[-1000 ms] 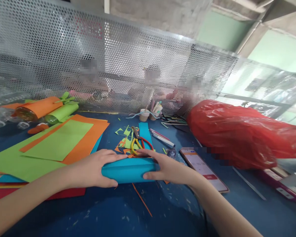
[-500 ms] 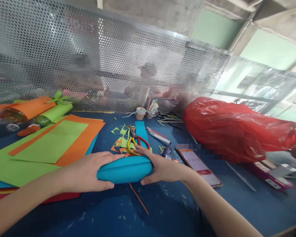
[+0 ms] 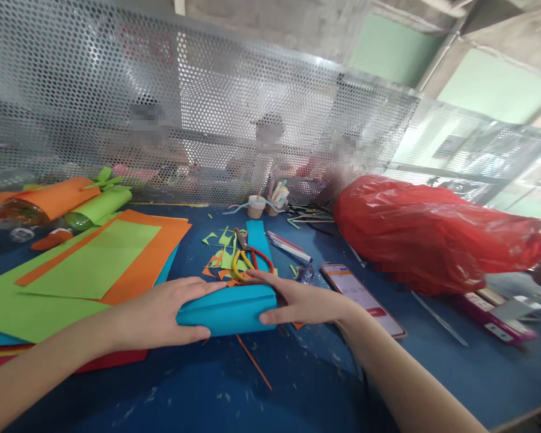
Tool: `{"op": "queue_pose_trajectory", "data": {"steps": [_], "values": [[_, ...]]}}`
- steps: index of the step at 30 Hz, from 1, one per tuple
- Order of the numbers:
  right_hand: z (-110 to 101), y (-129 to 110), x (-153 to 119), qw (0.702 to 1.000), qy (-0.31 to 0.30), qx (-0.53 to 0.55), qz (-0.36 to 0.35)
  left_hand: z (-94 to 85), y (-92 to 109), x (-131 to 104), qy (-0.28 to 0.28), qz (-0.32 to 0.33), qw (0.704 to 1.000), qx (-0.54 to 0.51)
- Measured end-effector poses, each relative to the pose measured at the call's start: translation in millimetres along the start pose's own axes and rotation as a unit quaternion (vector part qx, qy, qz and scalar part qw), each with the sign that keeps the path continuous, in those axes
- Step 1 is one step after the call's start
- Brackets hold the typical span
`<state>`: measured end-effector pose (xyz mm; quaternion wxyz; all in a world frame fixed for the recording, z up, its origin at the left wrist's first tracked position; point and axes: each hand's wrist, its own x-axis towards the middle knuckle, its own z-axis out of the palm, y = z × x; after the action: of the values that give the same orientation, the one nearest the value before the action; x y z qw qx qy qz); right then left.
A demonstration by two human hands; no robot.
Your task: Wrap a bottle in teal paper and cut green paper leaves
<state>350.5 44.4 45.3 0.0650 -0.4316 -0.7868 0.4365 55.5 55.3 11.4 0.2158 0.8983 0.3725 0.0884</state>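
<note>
A bright blue paper roll (image 3: 234,313) lies sideways between my hands, a lengthwise seam along its upper side. My left hand (image 3: 175,313) wraps its left end, thumb in front and fingers over the top. On the right end, my right hand (image 3: 293,300) closes with the thumb on the front and the fingers behind. What is inside the roll, if anything, is hidden. Just beyond it rest scissors with red and yellow handles (image 3: 254,261), among green and orange paper scraps (image 3: 225,255) and beside a flat blue strip (image 3: 258,231).
Stacked coloured sheets (image 3: 94,258) are at left, with paper-wrapped bottles (image 3: 56,198) behind. A phone (image 3: 363,300) and a large red plastic bag (image 3: 433,234) lie at right. Small cups (image 3: 256,207) with pens stand near the perforated metal screen (image 3: 252,102). A person's hand touches the bag.
My right thumb has moved up from the roll's lower edge onto its front, and the right fingers have lowered a little. My left hand keeps its hold.
</note>
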Motion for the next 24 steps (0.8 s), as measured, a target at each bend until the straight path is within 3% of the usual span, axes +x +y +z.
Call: {"op": "queue_pose_trajectory", "data": {"steps": [12,24], "values": [[1.5,-2.4,-0.9,1.0,0.002,0.001,-0.012,-7.5,16.8,-1.5,-0.029,-0.026,0.999,0.035],[0.8,-2.0,0.0,1.0,0.002,0.001,0.0,-5.8,4.2,-0.3,-0.027,-0.012,0.999,-0.012]]}}
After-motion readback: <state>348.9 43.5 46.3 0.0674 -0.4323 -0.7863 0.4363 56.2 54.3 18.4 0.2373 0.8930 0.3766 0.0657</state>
